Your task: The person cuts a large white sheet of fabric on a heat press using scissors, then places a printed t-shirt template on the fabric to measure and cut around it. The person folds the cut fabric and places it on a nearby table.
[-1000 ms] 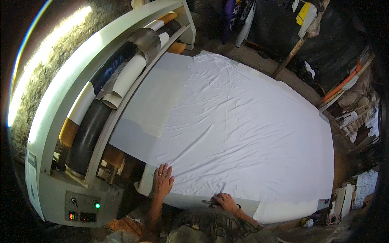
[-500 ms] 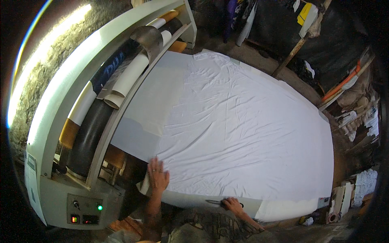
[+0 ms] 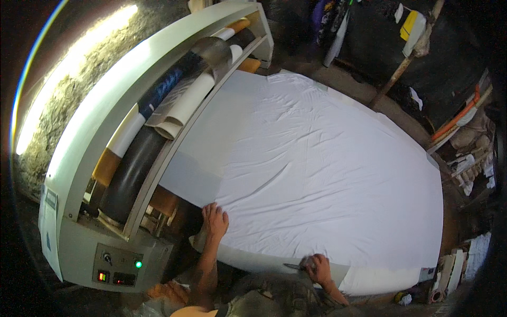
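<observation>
A large white cloth, creased and rippled, is spread over a pale work surface beside a roller press. My left hand lies palm down on the cloth's near left corner, fingers stretched out and slightly apart. At the near edge, my right hand has its fingers curled around the dark handles of what look like scissors, their thin blade pointing left. Blur and the fingers hide part of the handles. A pale grey strip of the surface shows along the near edge, below the cloth.
The roller press stands along the left, with a black roller and rolled white sheet. Its control panel has a lit green light. A wooden pole leans at the far right. Boards and scraps stand right.
The view has shifted, so most things sit further right. My left hand remains by the cloth's corner. My right hand has risen and curled more around the scissors' handles.
</observation>
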`<move>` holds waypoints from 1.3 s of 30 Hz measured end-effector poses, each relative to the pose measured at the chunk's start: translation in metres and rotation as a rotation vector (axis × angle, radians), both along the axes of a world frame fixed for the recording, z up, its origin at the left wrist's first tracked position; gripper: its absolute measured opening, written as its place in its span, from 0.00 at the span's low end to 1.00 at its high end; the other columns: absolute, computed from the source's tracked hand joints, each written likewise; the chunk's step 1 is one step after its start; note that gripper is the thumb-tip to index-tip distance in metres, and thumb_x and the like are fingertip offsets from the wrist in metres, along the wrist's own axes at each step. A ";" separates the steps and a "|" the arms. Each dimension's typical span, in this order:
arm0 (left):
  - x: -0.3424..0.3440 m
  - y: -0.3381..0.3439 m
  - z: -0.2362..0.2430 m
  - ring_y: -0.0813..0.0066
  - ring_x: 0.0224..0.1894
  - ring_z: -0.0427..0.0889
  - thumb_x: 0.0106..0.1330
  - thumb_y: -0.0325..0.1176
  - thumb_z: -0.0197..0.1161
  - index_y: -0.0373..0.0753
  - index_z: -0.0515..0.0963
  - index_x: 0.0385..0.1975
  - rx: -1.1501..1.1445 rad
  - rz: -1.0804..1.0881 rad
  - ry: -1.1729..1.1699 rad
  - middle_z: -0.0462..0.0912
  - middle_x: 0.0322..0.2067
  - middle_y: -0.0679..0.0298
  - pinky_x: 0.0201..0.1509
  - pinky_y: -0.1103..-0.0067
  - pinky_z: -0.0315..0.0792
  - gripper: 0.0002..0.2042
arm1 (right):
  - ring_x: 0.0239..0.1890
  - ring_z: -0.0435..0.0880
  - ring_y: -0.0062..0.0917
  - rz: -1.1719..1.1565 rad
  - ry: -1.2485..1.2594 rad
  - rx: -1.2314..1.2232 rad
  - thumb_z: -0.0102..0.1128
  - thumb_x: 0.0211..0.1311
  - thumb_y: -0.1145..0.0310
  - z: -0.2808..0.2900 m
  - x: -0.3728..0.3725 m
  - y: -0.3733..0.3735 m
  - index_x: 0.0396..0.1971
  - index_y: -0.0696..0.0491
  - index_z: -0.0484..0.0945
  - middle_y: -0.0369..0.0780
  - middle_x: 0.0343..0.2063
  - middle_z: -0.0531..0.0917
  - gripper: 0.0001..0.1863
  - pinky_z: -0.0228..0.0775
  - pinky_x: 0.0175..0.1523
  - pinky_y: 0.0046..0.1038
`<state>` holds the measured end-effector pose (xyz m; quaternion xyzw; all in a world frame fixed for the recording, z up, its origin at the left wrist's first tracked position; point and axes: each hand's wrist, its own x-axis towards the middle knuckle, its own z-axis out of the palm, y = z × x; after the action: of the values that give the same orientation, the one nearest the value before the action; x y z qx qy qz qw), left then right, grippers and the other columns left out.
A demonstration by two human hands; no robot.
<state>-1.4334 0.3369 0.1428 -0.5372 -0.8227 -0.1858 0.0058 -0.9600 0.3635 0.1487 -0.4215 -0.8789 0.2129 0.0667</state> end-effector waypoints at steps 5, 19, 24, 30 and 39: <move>-0.017 0.012 0.000 0.57 0.50 0.71 0.54 0.30 0.64 0.36 0.80 0.38 -0.021 -0.148 -0.168 0.75 0.42 0.56 0.57 0.63 0.62 0.12 | 0.48 0.71 0.44 -0.254 -0.068 0.259 0.61 0.49 0.74 -0.014 0.010 0.029 0.49 0.56 0.70 0.49 0.47 0.73 0.24 0.62 0.49 0.42; -0.036 -0.019 0.007 0.54 0.62 0.61 0.52 0.38 0.68 0.32 0.76 0.40 -0.154 -0.227 -0.155 0.64 0.57 0.52 0.64 0.62 0.57 0.19 | 0.47 0.72 0.43 -0.073 -0.031 -0.034 0.66 0.46 0.71 -0.007 0.013 0.040 0.43 0.54 0.74 0.47 0.44 0.73 0.21 0.67 0.49 0.40; -0.016 -0.035 0.006 0.51 0.70 0.46 0.60 0.48 0.60 0.38 0.64 0.61 -0.131 -0.358 -0.106 0.49 0.68 0.52 0.70 0.56 0.44 0.31 | 0.51 0.69 0.45 -0.190 0.003 0.074 0.67 0.49 0.64 -0.001 0.007 0.034 0.47 0.54 0.73 0.50 0.49 0.70 0.24 0.65 0.52 0.42; -0.023 -0.063 -0.004 0.50 0.71 0.41 0.63 0.53 0.55 0.46 0.57 0.67 -0.335 -0.258 -0.062 0.44 0.70 0.53 0.71 0.53 0.38 0.34 | 0.58 0.63 0.47 -0.316 -0.187 -0.043 0.62 0.54 0.50 0.002 0.015 0.025 0.56 0.45 0.69 0.50 0.59 0.63 0.30 0.60 0.56 0.49; -0.017 -0.056 0.015 0.48 0.71 0.40 0.59 0.40 0.61 0.36 0.61 0.62 -0.293 -0.166 -0.034 0.44 0.69 0.49 0.72 0.54 0.36 0.32 | 0.59 0.64 0.49 -0.318 -0.142 -0.054 0.62 0.55 0.53 0.002 0.042 0.025 0.56 0.44 0.68 0.52 0.60 0.63 0.29 0.59 0.59 0.47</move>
<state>-1.4505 0.2808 0.1578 -0.5952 -0.7937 -0.0728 -0.1021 -0.9179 0.3880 0.1503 -0.5709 -0.7976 0.1931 0.0259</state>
